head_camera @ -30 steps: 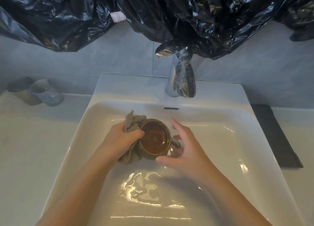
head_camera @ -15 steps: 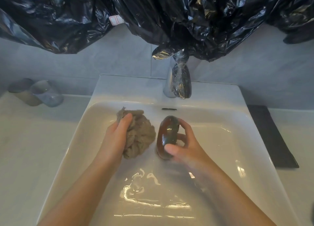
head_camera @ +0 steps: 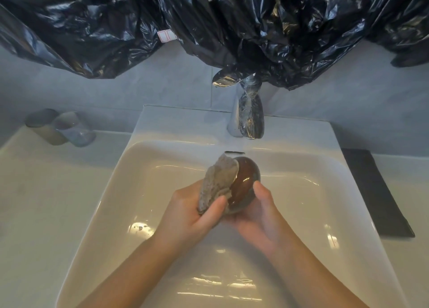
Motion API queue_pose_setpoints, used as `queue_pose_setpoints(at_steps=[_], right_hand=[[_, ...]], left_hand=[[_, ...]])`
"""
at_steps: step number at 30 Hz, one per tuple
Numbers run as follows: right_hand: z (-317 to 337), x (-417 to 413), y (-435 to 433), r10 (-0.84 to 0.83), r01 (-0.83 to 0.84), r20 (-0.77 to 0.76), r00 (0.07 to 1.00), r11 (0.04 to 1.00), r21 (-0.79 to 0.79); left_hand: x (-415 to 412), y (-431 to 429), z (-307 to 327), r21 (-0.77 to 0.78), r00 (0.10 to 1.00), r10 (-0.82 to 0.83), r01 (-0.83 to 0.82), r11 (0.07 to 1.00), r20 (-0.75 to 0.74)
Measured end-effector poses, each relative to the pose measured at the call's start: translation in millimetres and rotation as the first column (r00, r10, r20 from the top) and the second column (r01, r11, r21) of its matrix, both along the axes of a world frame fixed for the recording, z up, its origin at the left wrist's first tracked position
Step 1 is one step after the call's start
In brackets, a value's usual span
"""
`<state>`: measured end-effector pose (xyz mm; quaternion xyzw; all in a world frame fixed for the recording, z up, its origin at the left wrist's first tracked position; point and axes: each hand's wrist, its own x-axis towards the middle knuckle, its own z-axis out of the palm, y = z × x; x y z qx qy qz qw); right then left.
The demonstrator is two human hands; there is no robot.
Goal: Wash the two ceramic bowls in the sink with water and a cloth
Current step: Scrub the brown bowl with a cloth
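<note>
While pressed against the bowl's left side, cloth (head_camera: 218, 184) bunched in left hand (head_camera: 192, 215), thumb clamped over its lower edge, fingers curled under. Bowl (head_camera: 243, 184) cupped from below and right by right hand (head_camera: 257, 217), fingers wrapped round its underside, thumb up along the right rim side; clamped firmly. Brown glossy ceramic, tipped on edge, wet, outer surface facing camera; held above the basin, just in front of the overflow slot (head_camera: 234, 153), not resting on the bottom. Cloth grey-beige, rough, touching bowl along its left edge, upper corner sticking up past the rim. Both forearms coming in from bottom of view, crossing over the basin. Sink (head_camera: 148, 168) white, rectangular, wet, light reflections on its floor near the bottom. Only one bowl visible; second cannot be located. Faucet (head_camera: 248, 120) chrome, at back centre of sink, directly behind bowl; running water not discernible. Black plastic sheeting (head_camera: 232, 24) hanging across the wall above, covering the faucet top, small white label (head_camera: 166, 35) on it. Two tumblers (head_camera: 60, 128) on counter back left, well apart from sink bowl, blurred. Dark flat mat (head_camera: 373, 191) on counter right of sink.
</note>
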<state>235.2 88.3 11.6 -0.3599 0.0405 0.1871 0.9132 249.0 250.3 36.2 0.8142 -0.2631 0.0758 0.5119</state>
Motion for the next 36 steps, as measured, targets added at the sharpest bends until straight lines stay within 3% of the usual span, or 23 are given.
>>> queue_pose_setpoints(at_steps=[5,9,12,14,18,20,23,26,31,36], right_hand=[[2.6,2.8,-5.7,0.066,-0.063,-0.024,0.998,0.993,0.099],[3.5,1.5,-4.6,0.152,-0.150,-0.020,0.988,0.984,0.099],[3.9,1.4,-5.1,0.168,-0.163,-0.027,0.985,0.980,0.115],[3.5,0.9,-4.0,0.135,-0.129,-0.038,0.990,0.983,0.134],[7.8,2.7,-0.2,0.045,-0.028,-0.079,0.996,0.979,0.202],[8.5,1.8,0.1,0.067,-0.058,-0.032,0.997,0.974,0.219],[6.0,-0.2,0.7,0.111,-0.108,-0.012,0.994,0.983,0.146],[4.7,-1.8,0.7,0.136,-0.134,-0.005,0.991,0.982,0.132],[8.0,-0.8,2.3,0.146,-0.145,0.007,0.989,0.976,0.160],[5.0,-3.6,2.9,0.096,-0.104,0.048,0.994,0.975,0.199]], left_hand=[[7.4,21.0,-1.5,0.163,0.959,-0.097,0.055,0.985,0.266],[20.6,39.3,16.7,0.306,0.959,-0.007,-0.084,0.948,0.285],[33.7,43.7,31.6,0.635,0.961,0.127,-0.258,0.729,0.245],[34.5,40.2,38.5,0.692,0.940,0.163,-0.332,0.642,0.299],[28.5,27.7,49.2,0.634,0.984,0.112,-0.176,0.753,0.140],[26.6,23.8,47.4,0.610,0.984,-0.006,-0.107,0.785,0.180],[21.3,15.1,38.8,0.435,0.984,-0.091,0.017,0.900,0.151],[11.9,4.2,33.5,0.294,0.987,-0.130,0.096,0.951,0.097],[7.3,-8.5,20.6,0.185,0.982,-0.036,0.000,0.983,0.187],[3.8,-15.9,18.1,0.084,0.979,0.139,-0.152,0.985,0.147]])
